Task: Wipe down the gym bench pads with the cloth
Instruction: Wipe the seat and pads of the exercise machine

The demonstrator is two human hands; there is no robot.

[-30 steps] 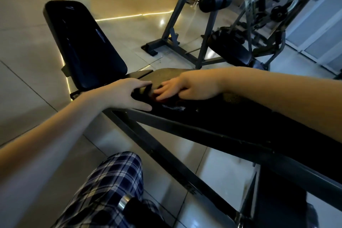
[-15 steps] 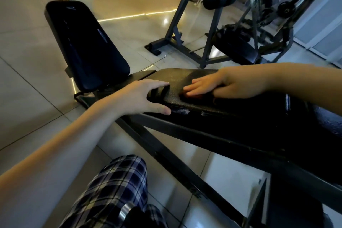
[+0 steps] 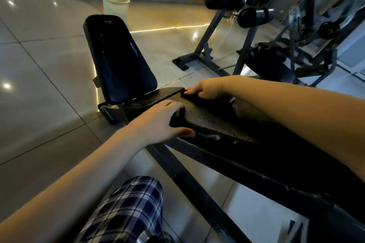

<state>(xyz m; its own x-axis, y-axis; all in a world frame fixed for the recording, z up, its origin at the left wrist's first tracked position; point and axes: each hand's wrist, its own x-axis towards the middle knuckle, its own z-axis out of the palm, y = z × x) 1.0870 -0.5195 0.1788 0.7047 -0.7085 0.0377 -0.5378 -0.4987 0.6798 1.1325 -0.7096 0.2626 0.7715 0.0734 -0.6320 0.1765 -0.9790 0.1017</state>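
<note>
The black gym bench has a long pad (image 3: pixel 217 122) running toward me and a tilted-up pad (image 3: pixel 120 61) beyond it. My left hand (image 3: pixel 158 122) grips the long pad's end, fingers over the top and thumb along the side. At the far corner of that same end, my right hand (image 3: pixel 207 89) has its fingers bent down onto a dark cloth (image 3: pixel 189 95). Most of the cloth is hidden under the hand. The pad surface looks speckled and damp.
The bench's dark steel frame (image 3: pixel 197 183) runs low across the tiled floor in front of my plaid-clad leg (image 3: pixel 128 209). A pale waste bin (image 3: pixel 115 4) stands behind the bench. Another machine with roller pads (image 3: pixel 254 16) stands at the back right.
My right hand slid the cloth away along the pad, then back to the far corner of the pad's end. My left hand kept its grip on the pad's end.
</note>
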